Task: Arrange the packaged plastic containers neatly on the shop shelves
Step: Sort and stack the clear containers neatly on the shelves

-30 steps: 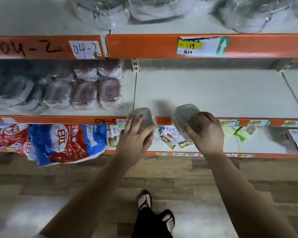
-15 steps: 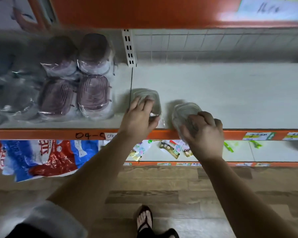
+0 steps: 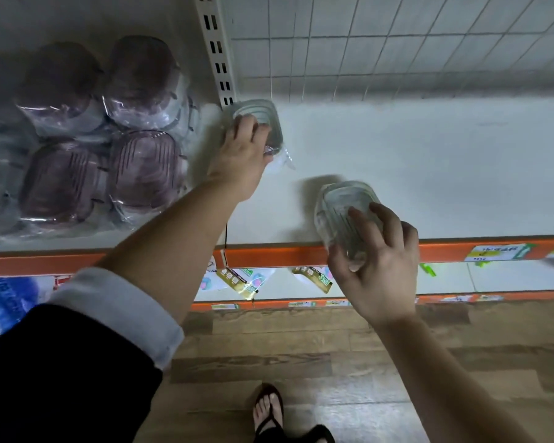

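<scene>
Two clear plastic containers wrapped in film are over the white middle shelf. My left hand grips one clear container deep on the shelf, close to the slotted upright post at the back. My right hand holds the second clear container tilted at the shelf's orange front edge. To the left, several purple-tinted wrapped containers stand stacked in rows on the same shelf.
A white wire grid panel backs the shelf. Below, a lower shelf carries small packets and a blue and red bag. Price labels hang on the orange edge. A sandalled foot stands on the wooden floor.
My left hand has pushed its container from the shelf's front to the back near the post. My right hand has lifted its container slightly onto the shelf edge. The camera has moved closer.
</scene>
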A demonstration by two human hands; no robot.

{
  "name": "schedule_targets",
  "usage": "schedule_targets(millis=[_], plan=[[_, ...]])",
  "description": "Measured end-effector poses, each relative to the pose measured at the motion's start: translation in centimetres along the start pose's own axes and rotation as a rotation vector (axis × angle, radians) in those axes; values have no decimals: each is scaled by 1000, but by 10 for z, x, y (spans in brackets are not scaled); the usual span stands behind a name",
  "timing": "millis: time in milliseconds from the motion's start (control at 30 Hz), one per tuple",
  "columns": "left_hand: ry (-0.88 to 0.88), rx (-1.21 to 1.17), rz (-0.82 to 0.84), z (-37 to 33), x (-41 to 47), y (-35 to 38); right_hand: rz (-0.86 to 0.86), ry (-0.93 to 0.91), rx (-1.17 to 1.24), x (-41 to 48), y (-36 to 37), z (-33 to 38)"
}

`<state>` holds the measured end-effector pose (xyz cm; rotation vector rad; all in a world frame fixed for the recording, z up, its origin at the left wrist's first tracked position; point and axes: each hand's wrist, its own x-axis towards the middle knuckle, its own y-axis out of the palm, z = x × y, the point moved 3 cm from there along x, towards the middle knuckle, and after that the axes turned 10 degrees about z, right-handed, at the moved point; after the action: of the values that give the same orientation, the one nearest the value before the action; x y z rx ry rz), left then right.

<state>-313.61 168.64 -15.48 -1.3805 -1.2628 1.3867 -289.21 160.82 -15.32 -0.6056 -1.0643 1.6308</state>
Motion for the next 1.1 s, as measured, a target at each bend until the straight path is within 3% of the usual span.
schedule_targets(millis=[100, 267, 600, 800, 933, 1100], plan=[[-19, -10, 16, -3, -21, 12, 8, -26, 14, -3, 2, 0], [65, -78, -278, -23, -88, 39, 31, -16, -11, 12, 14, 3], [23, -29, -207, -23, -89, 55, 59, 11, -132, 97, 40, 24], [44, -23, -187, -23, -89, 54, 179, 27, -342, 158, 44, 40], [40, -15, -182, -23, -87, 55, 335, 92, -308, 154, 49, 44], [5, -36, -130, -26, -88, 51, 236, -9, -264, 112, 33, 42]])
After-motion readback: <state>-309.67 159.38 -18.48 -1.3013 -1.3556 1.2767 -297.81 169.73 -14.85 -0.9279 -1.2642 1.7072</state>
